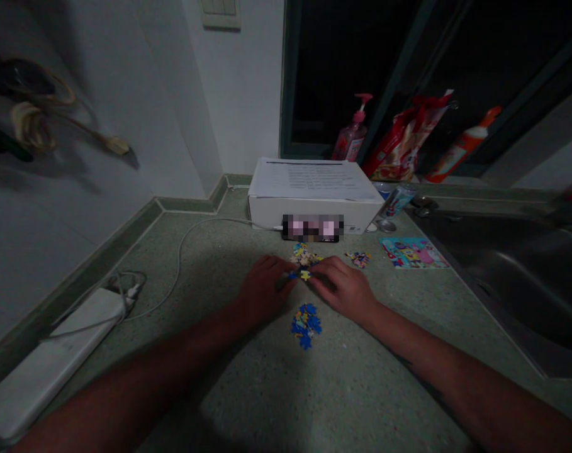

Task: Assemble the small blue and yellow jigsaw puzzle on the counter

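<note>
Between my two hands, just above the counter, are small jigsaw puzzle pieces. My left hand (265,284) pinches a blue puzzle piece (292,275) between thumb and fingers. A yellow puzzle piece (305,275) sits at the fingertips of my right hand (345,286), which is closed on it. The two pieces are close together; whether they touch is too small to tell. Nearer to me lies a pile of mostly blue puzzle pieces (306,324). Behind my fingers is a mixed, paler pile of pieces (304,255), partly hidden. A smaller pile (360,259) lies beyond my right hand.
A white box (314,182) stands at the back, a phone (313,228) with a cable leaning on it. Right of it are a colourful picture card (415,253) and a metal sink (512,270). A white power strip (59,358) lies left. Bottles and a red bag (406,141) line the windowsill.
</note>
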Demonstrator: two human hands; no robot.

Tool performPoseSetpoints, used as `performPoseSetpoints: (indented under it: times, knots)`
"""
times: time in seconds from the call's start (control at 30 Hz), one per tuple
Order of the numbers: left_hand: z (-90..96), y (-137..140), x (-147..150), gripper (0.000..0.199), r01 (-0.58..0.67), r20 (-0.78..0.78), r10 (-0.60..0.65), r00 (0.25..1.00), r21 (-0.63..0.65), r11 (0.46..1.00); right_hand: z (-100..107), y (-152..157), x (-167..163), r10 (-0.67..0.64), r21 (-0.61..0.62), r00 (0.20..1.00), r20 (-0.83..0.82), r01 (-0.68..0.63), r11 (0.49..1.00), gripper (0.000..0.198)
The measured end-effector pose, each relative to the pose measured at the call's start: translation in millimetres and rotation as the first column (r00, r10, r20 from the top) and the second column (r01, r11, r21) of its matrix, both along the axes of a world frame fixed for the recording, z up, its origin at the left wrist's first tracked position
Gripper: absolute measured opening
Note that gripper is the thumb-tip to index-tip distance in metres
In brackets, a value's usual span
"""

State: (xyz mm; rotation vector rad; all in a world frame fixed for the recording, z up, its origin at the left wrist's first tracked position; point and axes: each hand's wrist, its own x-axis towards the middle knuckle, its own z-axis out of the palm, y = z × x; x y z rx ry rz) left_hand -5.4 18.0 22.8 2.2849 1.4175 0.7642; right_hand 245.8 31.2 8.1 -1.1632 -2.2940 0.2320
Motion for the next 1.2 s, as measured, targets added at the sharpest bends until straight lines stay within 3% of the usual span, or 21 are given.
performPoseSetpoints:
  times: [0.17,0.33,0.87,0.93,1.07,1.2]
  knots:
    - [1.4,1.2,-0.1,0.030,-0.062,-0.046,0.061,0.997,-0.023,0.998,-2.5,3.7,3.4,-0.045,0.004,0.997,-0.066,0.045,0.999,0.026]
    - [8.0,1.1,-0.9,0.034,-0.104,-0.093,0.099,0.991,-0.050,0.993,-1.1,0.1,3.2,-0.014,-0.085,0.999,0.030,0.017,0.996,0.022]
    - [-10.8,7.0,0.4,0.020,-0.062,-0.117,0.067,0.991,0.040,0.997,10.6,-28.4,1.8,0.310,-0.146,0.950,0.041,-0.301,0.942,0.018]
    - [-9.3,6.2,0.9,0.019,-0.066,-0.117,0.069,0.991,0.035,0.997,7.3,-23.3,1.4,0.222,-0.127,0.974,0.037,-0.216,0.968,0.020]
    - [-5.5,4.0,1.7,0.017,-0.059,-0.128,0.063,0.990,0.032,0.998,5.2,-10.1,-3.9,-0.107,-0.085,0.985,0.135,0.119,0.989,0.023]
    - [-3.9,3.2,3.2,0.016,-0.046,-0.141,0.050,0.989,0.037,0.998,8.6,-2.9,-13.6,-0.209,-0.078,0.951,0.228,0.231,0.970,0.025]
